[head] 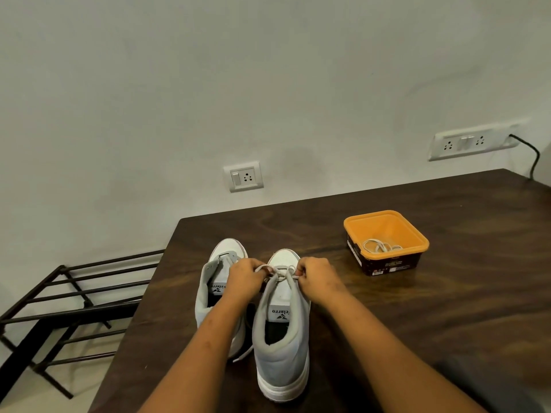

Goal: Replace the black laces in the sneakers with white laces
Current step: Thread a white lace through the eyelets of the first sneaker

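Here the white lace (278, 271) crosses at the top eyelets of the nearer sneaker (283, 362), which stands on the dark table (417, 323) with its heel toward the person. The left hand (244, 278) and right hand (317, 280) each pinch a strand with curled fingers. Pulling both strands evenly outward should keep the knot centred over the tongue. The other sneaker (222, 254) stands just beside it. A second white lace (378, 246) lies coiled in the orange tub (387, 231), well apart.

Dim, warm indoor light, soft shadows, mild blur, wide-angle bending at the edges
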The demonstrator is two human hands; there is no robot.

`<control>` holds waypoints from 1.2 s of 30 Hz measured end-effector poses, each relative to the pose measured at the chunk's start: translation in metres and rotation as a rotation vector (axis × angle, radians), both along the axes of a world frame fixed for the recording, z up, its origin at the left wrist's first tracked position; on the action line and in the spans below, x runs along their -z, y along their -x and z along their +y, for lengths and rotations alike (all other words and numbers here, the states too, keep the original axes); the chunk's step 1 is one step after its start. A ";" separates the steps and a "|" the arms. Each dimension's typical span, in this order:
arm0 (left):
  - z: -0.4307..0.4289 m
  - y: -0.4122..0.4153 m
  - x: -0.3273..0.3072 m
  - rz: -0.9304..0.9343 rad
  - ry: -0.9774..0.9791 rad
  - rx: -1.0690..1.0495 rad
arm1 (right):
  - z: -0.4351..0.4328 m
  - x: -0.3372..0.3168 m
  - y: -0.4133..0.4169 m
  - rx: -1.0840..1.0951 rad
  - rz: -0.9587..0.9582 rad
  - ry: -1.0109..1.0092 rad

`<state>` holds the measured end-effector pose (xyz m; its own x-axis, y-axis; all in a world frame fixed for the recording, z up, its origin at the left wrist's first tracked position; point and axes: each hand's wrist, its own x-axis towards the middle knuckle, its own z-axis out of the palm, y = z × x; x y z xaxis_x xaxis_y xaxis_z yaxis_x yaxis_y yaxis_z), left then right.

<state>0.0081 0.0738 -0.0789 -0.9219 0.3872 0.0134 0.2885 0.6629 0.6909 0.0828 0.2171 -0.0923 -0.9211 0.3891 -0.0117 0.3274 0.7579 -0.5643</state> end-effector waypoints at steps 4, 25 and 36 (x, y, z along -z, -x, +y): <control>0.001 -0.002 -0.002 0.085 0.162 -0.003 | 0.000 0.001 0.000 0.002 0.003 -0.002; 0.014 -0.011 0.010 0.193 -0.239 -0.241 | 0.004 0.004 0.003 0.152 0.094 0.221; 0.006 -0.013 0.005 0.139 0.151 0.034 | 0.021 -0.025 -0.004 0.781 0.685 1.455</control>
<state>0.0214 0.0795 -0.0838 -0.9016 0.4253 0.0792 0.3982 0.7444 0.5360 0.0871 0.2386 -0.0670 -0.5339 0.7208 -0.4419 -0.2256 -0.6252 -0.7471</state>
